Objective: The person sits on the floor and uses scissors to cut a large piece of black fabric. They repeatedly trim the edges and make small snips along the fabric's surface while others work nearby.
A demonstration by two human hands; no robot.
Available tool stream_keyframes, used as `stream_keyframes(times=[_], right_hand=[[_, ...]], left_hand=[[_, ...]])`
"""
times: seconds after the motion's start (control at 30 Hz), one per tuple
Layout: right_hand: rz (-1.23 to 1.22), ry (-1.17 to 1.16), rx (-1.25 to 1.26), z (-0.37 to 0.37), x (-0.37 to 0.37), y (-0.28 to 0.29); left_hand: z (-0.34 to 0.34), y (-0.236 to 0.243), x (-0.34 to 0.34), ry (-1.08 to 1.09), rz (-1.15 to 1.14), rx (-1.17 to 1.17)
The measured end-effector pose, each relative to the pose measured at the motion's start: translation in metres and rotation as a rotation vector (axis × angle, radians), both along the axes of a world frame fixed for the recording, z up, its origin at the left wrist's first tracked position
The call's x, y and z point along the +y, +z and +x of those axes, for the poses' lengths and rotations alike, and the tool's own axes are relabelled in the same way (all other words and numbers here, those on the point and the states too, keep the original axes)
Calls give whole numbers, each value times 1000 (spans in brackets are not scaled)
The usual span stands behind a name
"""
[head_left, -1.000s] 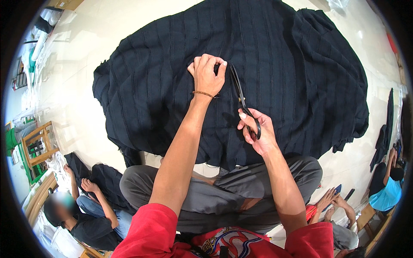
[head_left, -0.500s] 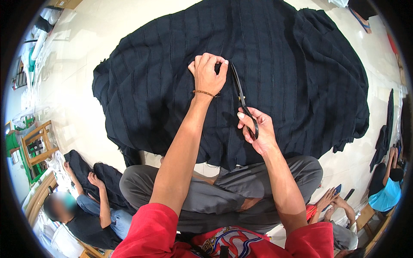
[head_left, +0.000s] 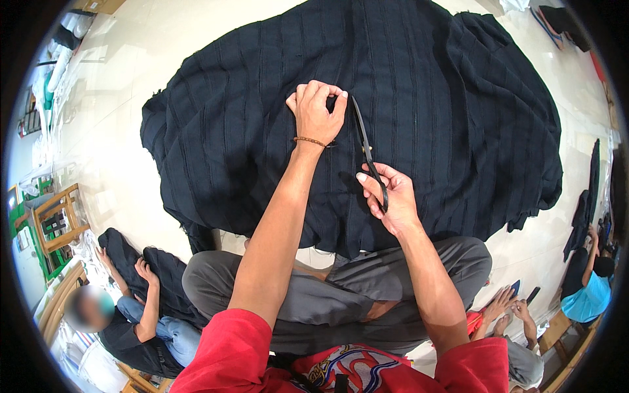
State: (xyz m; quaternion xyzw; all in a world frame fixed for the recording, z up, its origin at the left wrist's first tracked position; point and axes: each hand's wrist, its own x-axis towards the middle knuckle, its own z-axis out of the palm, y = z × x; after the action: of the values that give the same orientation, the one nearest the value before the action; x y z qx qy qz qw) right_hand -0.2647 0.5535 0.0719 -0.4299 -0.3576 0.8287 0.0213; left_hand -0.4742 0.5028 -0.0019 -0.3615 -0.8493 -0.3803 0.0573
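Observation:
A large piece of dark navy striped cloth (head_left: 419, 131) lies spread over the floor in front of me and reaches my crossed legs. My left hand (head_left: 317, 111) is closed on a pinch of the cloth, thumb and forefinger pressed together. In my right hand (head_left: 391, 196) is a pair of black-handled scissors (head_left: 364, 141), thumb and fingers at the handle loops. The long blades point away from me, and their tips are just right of my left fingertips. The blades look nearly together. What lies right under the tips is too small to make out.
Pale glossy floor tiles (head_left: 111, 111) surround the cloth. At the lower left a person (head_left: 141, 327) sits with dark cloth (head_left: 160, 272). Other people sit at the right, one in a light blue shirt (head_left: 586, 298). A wooden chair (head_left: 60, 216) stands at the far left.
My right hand and the scissors have shifted slightly left, and the scissors have turned a little. My left hand keeps its place on the cloth.

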Motion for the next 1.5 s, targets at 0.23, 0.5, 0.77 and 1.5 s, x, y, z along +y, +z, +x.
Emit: stream_keyframes(times=[0.23,0.5,0.77,1.5], right_hand=[[64,18,-45,14,1,18],[645,-81,-178,28,59,47],[1040,-158,-483,56,66,60],[1146,-112,-229,47,90,52]], left_hand=[[0,4,-4,-25,-27,-19],[-19,14,3,-2,-98,91],[-125,31,88,23,-47,-79],[-81,148,24,-563,197,-456]])
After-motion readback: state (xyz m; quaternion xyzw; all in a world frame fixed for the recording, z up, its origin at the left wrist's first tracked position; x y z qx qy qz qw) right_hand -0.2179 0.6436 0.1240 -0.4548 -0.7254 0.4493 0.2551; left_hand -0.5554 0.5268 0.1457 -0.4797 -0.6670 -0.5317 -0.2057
